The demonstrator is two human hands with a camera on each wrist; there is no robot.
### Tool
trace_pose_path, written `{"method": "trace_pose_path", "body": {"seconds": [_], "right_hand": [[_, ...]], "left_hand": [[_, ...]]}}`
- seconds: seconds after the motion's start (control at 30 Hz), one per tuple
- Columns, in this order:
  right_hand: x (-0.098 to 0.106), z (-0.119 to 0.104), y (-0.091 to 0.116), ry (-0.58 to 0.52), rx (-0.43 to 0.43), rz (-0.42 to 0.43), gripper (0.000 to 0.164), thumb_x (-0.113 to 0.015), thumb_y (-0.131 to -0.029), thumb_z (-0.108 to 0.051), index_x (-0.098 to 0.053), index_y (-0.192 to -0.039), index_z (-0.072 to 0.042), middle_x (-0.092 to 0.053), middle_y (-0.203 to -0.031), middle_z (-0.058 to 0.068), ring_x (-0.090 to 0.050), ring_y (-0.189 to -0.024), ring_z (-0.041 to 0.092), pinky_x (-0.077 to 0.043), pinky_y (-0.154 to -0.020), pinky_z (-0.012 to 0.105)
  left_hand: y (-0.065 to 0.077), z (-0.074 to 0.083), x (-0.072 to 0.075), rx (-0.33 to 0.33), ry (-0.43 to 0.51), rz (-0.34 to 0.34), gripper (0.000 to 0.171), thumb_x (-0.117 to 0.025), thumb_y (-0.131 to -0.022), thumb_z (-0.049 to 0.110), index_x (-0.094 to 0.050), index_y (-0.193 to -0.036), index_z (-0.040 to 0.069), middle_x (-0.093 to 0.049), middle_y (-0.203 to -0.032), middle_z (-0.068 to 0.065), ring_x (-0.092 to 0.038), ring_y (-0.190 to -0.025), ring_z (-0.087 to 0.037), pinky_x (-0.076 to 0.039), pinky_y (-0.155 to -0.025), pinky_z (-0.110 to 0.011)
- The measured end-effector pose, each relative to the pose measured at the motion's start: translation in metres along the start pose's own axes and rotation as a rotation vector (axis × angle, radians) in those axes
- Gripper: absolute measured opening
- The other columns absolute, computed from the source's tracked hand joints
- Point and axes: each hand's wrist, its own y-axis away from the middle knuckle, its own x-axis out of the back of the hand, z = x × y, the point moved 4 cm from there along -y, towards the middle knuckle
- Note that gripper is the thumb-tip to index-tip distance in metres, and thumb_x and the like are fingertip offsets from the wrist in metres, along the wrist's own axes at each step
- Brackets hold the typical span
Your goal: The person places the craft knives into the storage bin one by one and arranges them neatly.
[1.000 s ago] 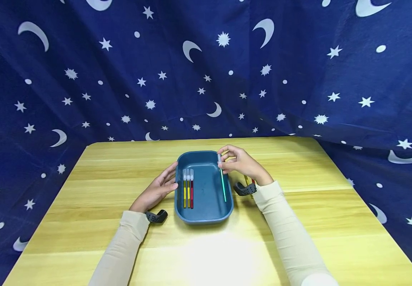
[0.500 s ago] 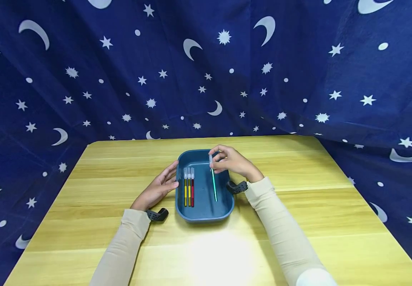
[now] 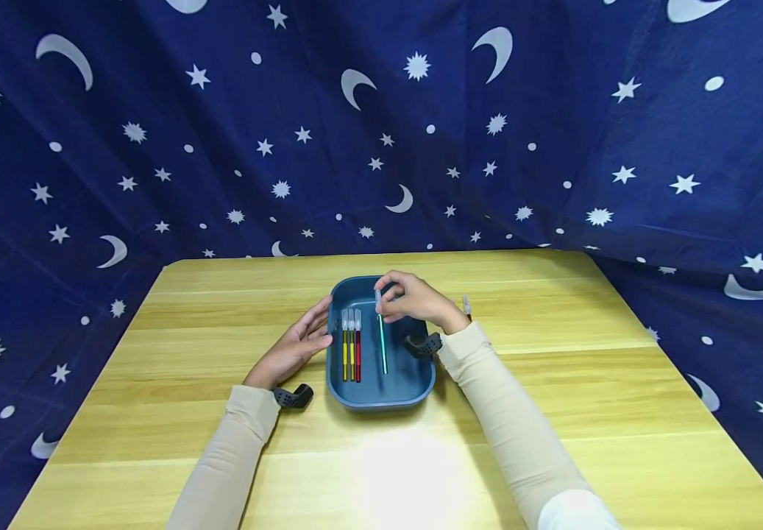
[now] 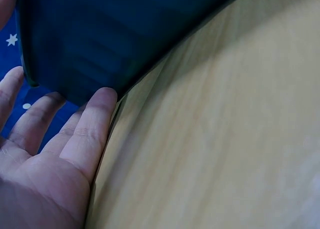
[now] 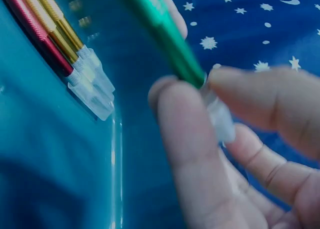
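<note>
A blue-green rectangular tray (image 3: 381, 405) stands on the table. My left hand (image 3: 291, 347) rests against its left side, with fairly straight fingers (image 4: 90, 134) along the outer wall. Over the tray's far part, my right hand (image 3: 416, 300) pinches a green craft knife (image 3: 382, 346) by its clear cap (image 5: 220, 121) between thumb and fingers. The knife's handle points toward the near side. To its left, two yellow craft knives (image 3: 345, 361) and a red craft knife (image 3: 357, 357) lie side by side in the tray, clear caps at the far end.
Right of the tray, the capped tip of another craft knife (image 3: 466, 306) shows behind the right wrist; the rest is hidden. Each wrist wears a black strap mount (image 3: 293, 397). The wooden table (image 3: 586, 412) meets a dark blue star-and-moon curtain (image 3: 381, 147) at the back.
My right hand has carried the green craft knife leftward across the tray, from its right side to near the red one. The left hand stays at the tray's left side.
</note>
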Motion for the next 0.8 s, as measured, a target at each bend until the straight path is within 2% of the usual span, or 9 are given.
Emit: {"method": "trace_pose_path", "body": {"seconds": [0.3,0.5,0.8], "right_hand": [[-0.006,0.001,-0.012,0.016,-0.087,0.06,0.035,-0.067,-0.1,0.01,-0.052,-0.132,0.014,-0.07,-0.089,0.014,-0.074,-0.079,0.02,-0.066,-0.087,0.045],[-0.011,0.004,-0.019,0.035,-0.144,0.06,0.033,-0.068,-0.099,0.011,-0.054,-0.129,0.012,-0.069,-0.087,0.013,-0.073,-0.076,0.019,-0.065,-0.09,0.048],[-0.017,0.009,-0.028,0.059,-0.189,0.048,0.034,-0.068,-0.097,0.012,-0.056,-0.128,0.011,-0.07,-0.086,0.013,-0.071,-0.073,0.018,-0.067,-0.081,0.039]], "left_hand": [[-0.001,0.001,0.0,0.0,-0.003,0.005,0.084,-0.06,-0.111,0.006,-0.009,-0.176,0.019,-0.01,-0.18,-0.018,-0.017,-0.164,-0.044,-0.046,-0.113,-0.024],[-0.001,0.001,0.0,0.003,-0.005,0.006,0.083,-0.059,-0.111,0.005,-0.01,-0.176,0.019,-0.012,-0.18,-0.017,-0.018,-0.164,-0.044,-0.047,-0.114,-0.025],[-0.001,0.0,0.001,0.009,-0.009,0.008,0.083,-0.06,-0.111,0.006,-0.011,-0.176,0.02,-0.012,-0.18,-0.017,-0.018,-0.163,-0.043,-0.046,-0.115,-0.027]]}}
